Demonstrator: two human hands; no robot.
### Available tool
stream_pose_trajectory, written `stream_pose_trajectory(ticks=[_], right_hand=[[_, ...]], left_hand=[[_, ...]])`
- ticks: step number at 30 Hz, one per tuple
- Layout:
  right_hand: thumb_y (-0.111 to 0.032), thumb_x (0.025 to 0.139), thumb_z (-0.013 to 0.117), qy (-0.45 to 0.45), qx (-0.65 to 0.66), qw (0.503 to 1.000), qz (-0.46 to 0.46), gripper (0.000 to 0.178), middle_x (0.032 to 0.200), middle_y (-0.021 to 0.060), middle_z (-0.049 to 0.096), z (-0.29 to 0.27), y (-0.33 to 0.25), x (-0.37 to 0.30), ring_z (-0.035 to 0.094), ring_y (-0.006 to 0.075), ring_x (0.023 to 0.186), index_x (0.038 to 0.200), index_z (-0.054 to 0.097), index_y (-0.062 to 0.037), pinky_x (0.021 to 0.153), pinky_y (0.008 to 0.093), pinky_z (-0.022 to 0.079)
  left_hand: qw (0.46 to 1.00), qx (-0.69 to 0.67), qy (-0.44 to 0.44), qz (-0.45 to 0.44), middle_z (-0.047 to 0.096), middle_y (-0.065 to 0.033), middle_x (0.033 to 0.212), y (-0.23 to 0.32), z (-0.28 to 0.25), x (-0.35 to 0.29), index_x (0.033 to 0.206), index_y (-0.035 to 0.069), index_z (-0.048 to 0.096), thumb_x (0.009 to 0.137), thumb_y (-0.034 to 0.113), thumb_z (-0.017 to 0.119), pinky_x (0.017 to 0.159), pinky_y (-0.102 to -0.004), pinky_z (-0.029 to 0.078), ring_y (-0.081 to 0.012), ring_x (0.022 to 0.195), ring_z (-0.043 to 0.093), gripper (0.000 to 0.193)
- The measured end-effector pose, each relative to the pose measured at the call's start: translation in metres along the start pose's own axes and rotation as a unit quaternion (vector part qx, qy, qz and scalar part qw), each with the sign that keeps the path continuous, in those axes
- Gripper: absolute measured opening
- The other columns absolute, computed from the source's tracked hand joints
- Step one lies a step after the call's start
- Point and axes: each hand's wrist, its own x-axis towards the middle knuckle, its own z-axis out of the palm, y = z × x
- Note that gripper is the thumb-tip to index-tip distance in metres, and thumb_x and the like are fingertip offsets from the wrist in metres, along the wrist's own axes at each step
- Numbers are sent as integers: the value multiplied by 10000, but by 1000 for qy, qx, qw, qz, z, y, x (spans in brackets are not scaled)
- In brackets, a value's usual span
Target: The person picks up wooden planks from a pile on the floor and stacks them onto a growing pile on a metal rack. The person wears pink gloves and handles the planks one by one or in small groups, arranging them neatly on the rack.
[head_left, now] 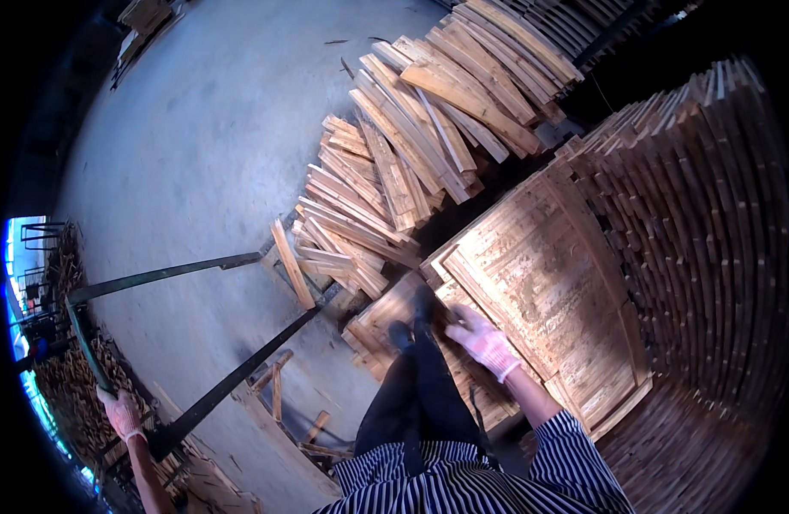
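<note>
My left hand [120,414], in a pale pinkish knit glove, is closed round the end of a green metal bar [88,347]. That bar belongs to a metal frame whose dark rails [240,373] run over the floor toward the loose boards. My right hand [484,344], gloved the same way, hovers over or rests at the near edge of a stack of flat boards [565,291]. Its fingers look stretched apart, slightly blurred, and hold nothing visible. A narrow plank [497,321] lies along the stack's edge beside that hand. Whether the fingertips touch wood, I cannot tell.
Loose boards [394,171] lie in a long, uneven heap ahead. Tall stacks of wooden strips [694,231] rise on the right. My feet [403,334] are on or beside wooden boards. Scrap pieces [279,385] lie by the rails, and grey concrete floor [197,154] spreads to the left.
</note>
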Motion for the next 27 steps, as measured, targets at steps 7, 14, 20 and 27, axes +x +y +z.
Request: stream_pose_trajectory(ticks=[7, 14, 20, 27], right_hand=[[-227, 914, 685, 4, 143, 989, -33, 771, 1513, 283, 463, -7, -56, 241, 456, 341, 1417, 1515, 335, 106, 1155, 360, 376], [-630, 877, 637, 61, -273, 954, 107, 808, 1296, 300, 637, -28, 18, 446, 588, 414, 1262, 1310, 608, 52, 1052, 461, 450], [-768, 840, 596, 77, -130, 983, 109, 992, 1393, 321, 562, -16, 73, 520, 517, 432, 1344, 1405, 524, 45, 1112, 440, 403], [-675, 813, 753, -49, 82, 991, 98, 1093, 1251, 222, 635, 28, 35, 486, 650, 290, 1131, 1486, 317, 69, 947, 392, 538]], left_hand=[[884, 39, 11, 466, 392, -213, 1580, 116, 132, -116, 1564, 22, 343, 936, 370, 707, 1216, -429, 279, -350, 1461, 375, 805], [704, -266, -637, 167, 428, -228, 1562, 321, 526, -216, 1553, -48, 315, 920, 556, 686, 1179, -374, 324, -312, 1439, 419, 951], [646, -492, -583, -17, 483, -142, 1539, 488, 679, -298, 1482, -20, 472, 960, 475, 669, 1187, -347, 323, -231, 1426, 439, 746], [470, -591, -647, -109, 658, -90, 1291, 474, 678, -299, 1358, 48, 579, 916, 175, 768, 1001, -336, 520, -200, 1155, 628, 498]])
